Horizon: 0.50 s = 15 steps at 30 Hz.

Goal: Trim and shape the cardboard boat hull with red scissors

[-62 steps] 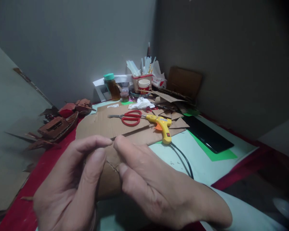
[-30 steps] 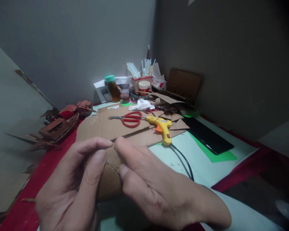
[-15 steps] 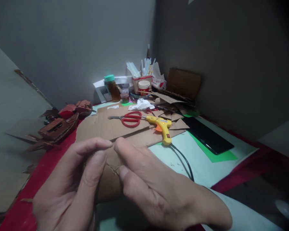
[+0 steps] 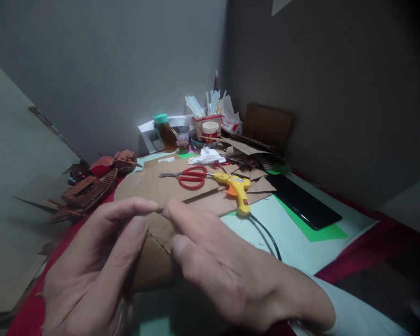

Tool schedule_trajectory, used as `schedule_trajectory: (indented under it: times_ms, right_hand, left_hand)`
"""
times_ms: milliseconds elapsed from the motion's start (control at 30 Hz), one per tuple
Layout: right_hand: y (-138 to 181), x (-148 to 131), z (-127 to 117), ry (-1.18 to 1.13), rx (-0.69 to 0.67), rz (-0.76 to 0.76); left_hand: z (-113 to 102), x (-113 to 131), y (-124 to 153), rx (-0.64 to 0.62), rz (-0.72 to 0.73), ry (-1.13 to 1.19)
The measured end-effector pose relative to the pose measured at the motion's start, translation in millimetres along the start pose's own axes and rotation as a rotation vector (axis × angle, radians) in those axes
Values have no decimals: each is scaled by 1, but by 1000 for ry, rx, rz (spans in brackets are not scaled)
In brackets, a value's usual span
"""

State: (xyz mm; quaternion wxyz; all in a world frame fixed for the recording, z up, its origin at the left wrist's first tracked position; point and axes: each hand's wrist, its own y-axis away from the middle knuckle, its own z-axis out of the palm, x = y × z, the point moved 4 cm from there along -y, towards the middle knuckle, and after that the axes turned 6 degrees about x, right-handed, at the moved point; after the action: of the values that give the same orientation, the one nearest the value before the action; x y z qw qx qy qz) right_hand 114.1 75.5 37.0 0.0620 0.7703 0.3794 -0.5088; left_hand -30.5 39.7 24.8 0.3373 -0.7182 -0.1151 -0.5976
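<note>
My left hand (image 4: pixel 94 275) and my right hand (image 4: pixel 231 275) are close in front of me, both pinching one small piece of brown cardboard (image 4: pixel 157 254) between thumb and forefinger. Their fingertips almost meet at its top edge. A jagged crack or tear runs across the piece between my thumbs. Much of the piece is hidden by my fingers.
Beyond lie a big cardboard sheet (image 4: pixel 150 184), red scissors (image 4: pixel 191 177), a yellow glue gun (image 4: pixel 238 189) with a black cord, a black slab (image 4: pixel 303 198) on green paper, a brown model boat (image 4: pixel 86 191), and jars and a cup of sticks (image 4: pixel 206 119) by the wall.
My hands keep the same grip on the cardboard piece. The view has tipped slightly, so things on the table sit a little lower in the frame.
</note>
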Motion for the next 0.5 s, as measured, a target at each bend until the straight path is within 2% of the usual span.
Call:
schedule_trajectory:
  times_ms: [100,233,367,500]
  right_hand:
    - [-6,-5,-5,-53,-25,2]
    - [-11,-11,-14,-64,-8,-39]
    - [-11,-11,-23,-107,9,-62]
    - [-10,-2,-30,-68,74,-73]
  left_hand:
    - [-1,2,-6,-23,29,69]
    - [-5,3,-15,-24,-49,93]
    - [-9,12,-22,41,-9,119]
    - [-10,12,-29,42,-151,169]
